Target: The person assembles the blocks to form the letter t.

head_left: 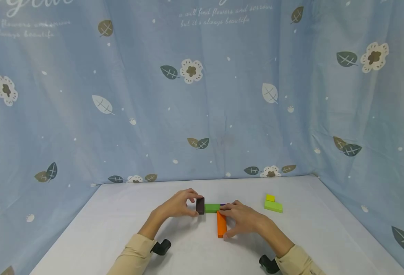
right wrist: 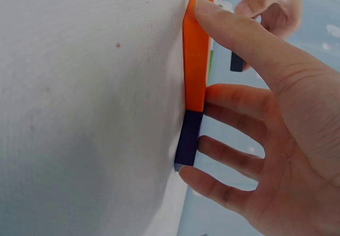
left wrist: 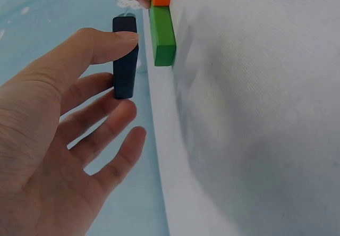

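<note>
my left hand (head_left: pixel 180 204) pinches the dark block (head_left: pixel 200 206), just beside the green block (head_left: pixel 211 208). my right hand (head_left: pixel 244 218) is clamped on the orange block (head_left: pixel 221 226), thumb at its near end, other fingertips touching the purple block (right wrist: pixel 188 139) beyond.

two blocks (head_left: pixel 273 207), apparently touching, lie right of the other blocks (head_left: pixel 221 225).

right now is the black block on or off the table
Off; left hand pinches the black block, curtain showing between it and table.
</note>
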`<action>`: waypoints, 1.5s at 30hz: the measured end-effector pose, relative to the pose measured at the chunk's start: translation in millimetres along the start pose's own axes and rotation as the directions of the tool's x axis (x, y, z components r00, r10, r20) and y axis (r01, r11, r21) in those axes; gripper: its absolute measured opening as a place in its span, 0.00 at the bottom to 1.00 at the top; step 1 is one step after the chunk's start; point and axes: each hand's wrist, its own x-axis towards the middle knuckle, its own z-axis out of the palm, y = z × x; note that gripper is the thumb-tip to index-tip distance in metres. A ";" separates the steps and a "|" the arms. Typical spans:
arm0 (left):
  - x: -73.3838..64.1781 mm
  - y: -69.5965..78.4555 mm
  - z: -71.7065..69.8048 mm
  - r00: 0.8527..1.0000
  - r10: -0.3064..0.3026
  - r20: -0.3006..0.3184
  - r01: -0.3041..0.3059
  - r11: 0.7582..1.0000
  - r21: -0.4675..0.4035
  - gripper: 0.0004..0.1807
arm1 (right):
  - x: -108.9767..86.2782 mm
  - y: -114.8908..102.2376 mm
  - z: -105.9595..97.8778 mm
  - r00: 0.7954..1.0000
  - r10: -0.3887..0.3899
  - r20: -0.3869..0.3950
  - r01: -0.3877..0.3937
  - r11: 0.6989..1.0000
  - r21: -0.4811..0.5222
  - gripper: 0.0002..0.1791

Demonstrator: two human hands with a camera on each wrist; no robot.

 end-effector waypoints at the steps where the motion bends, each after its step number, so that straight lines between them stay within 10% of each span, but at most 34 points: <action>1: 0.9 0.7 0.1 1.000 -0.009 0.002 0.009 1.000 0.001 0.30 | -0.1 0.0 0.0 1.000 0.002 0.000 -0.002 1.000 -0.002 0.46; 45: 44.1 11.0 10.4 0.998 -0.042 0.043 0.043 0.999 -0.004 0.31 | -1.0 0.9 0.5 1.000 -0.007 -0.003 0.007 1.000 -0.017 0.46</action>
